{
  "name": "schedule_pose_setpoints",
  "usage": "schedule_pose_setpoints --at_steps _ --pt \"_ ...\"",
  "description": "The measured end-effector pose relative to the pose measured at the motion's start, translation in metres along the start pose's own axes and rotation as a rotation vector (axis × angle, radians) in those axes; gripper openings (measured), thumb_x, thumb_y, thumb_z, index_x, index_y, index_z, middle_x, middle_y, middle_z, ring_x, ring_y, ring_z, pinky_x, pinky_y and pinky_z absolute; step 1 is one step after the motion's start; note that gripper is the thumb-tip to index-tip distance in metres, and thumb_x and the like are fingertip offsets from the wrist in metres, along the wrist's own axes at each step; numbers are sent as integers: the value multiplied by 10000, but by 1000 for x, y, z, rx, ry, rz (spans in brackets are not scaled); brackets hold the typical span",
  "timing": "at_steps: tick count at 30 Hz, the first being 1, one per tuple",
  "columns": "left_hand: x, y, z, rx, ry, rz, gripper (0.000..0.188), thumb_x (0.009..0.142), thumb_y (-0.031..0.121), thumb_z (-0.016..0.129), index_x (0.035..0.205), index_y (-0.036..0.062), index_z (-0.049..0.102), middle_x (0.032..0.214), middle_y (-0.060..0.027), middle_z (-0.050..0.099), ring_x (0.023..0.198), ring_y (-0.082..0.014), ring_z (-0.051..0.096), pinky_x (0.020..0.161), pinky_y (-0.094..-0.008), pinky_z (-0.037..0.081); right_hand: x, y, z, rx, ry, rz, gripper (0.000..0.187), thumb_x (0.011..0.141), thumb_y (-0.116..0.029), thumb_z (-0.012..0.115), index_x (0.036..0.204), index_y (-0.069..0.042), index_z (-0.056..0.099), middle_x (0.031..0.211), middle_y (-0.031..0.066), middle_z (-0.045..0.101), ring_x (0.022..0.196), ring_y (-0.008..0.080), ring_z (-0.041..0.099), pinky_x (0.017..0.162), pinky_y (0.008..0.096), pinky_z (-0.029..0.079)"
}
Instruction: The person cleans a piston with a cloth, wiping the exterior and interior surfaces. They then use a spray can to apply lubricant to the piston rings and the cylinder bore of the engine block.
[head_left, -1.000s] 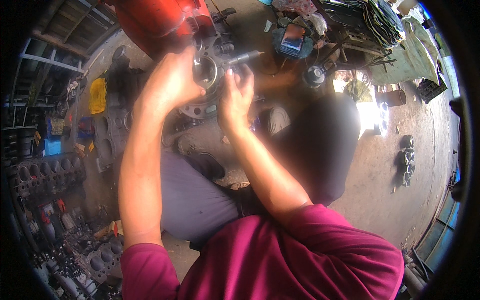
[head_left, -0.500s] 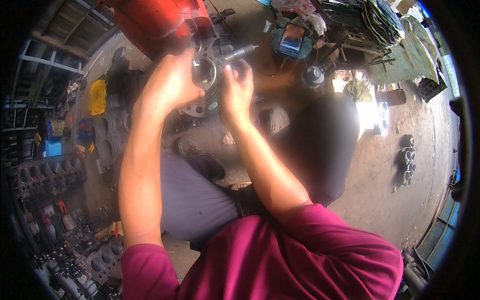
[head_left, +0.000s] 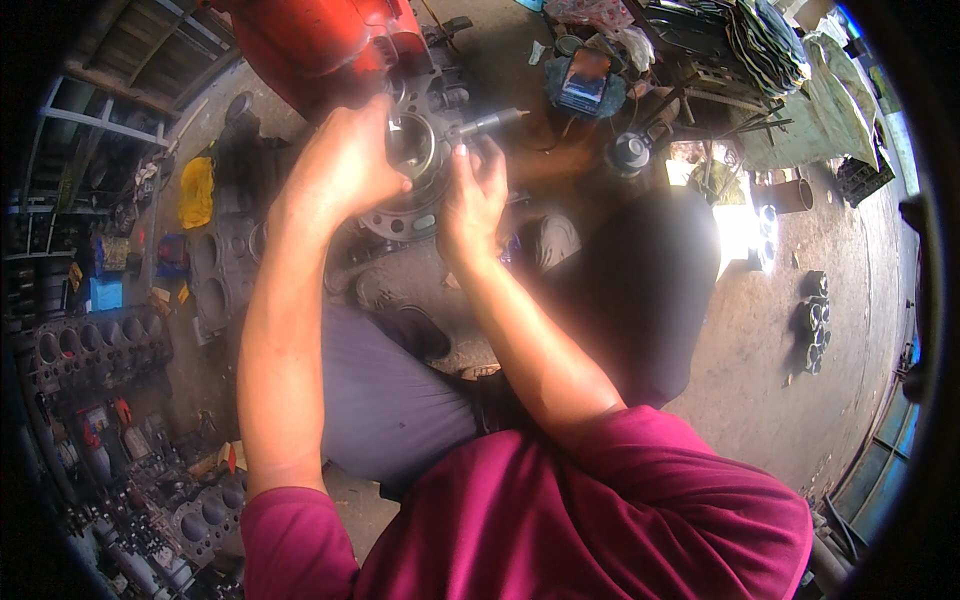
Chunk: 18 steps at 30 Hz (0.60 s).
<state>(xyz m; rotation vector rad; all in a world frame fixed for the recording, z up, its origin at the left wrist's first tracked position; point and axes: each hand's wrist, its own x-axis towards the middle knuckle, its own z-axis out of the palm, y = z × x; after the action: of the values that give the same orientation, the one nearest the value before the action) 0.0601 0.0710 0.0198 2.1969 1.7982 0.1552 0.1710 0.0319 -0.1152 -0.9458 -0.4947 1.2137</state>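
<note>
My left hand [head_left: 345,165] is closed at the left side of a shiny round metal ring [head_left: 431,150]; its thumb lies along the ring's lower edge, and what the fingers grip is hidden. My right hand [head_left: 472,200] is beside the ring on the right, its thumb and fingers a little apart. Just past those fingertips a silver micrometer-like tool [head_left: 490,122] with a slim barrel points up and right; I cannot make out where its inner end is fixed. Under both hands is a grey engine part [head_left: 400,222] with round holes.
A large red machine body [head_left: 320,45] adjoins the work at the top. A phone [head_left: 585,80] lies at upper right, near a round metal part [head_left: 630,152]. Engine blocks [head_left: 100,345] and a yellow cloth [head_left: 197,192] are at left. Several joined metal rings [head_left: 818,320] lie on the right-hand floor.
The silver tool has swung slightly down and right. My right hand has dropped a little, its thumb coming away from the barrel. My left hand has barely moved.
</note>
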Motion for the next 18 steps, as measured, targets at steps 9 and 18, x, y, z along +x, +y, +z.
schedule_pose_setpoints --at_steps 9,18 --pt "0 1 -1 -7 -12 3 637 620 78 934 1162 -42 623 1056 -287 721 1077 -434 695 922 -467 553 13 9 -2 5 -7 -11 491 1047 -182 600 1445 37 414 897 44 601 739 94 546 612 244 449" --pt "-1 0 0 14 -5 -4 647 612 81 936 1164 -47 625 1037 -284 724 1061 -433 701 917 -469 554 18 6 -3 -83 -33 10 512 1043 -166 598 1462 46 395 893 51 602 754 101 547 645 259 464"
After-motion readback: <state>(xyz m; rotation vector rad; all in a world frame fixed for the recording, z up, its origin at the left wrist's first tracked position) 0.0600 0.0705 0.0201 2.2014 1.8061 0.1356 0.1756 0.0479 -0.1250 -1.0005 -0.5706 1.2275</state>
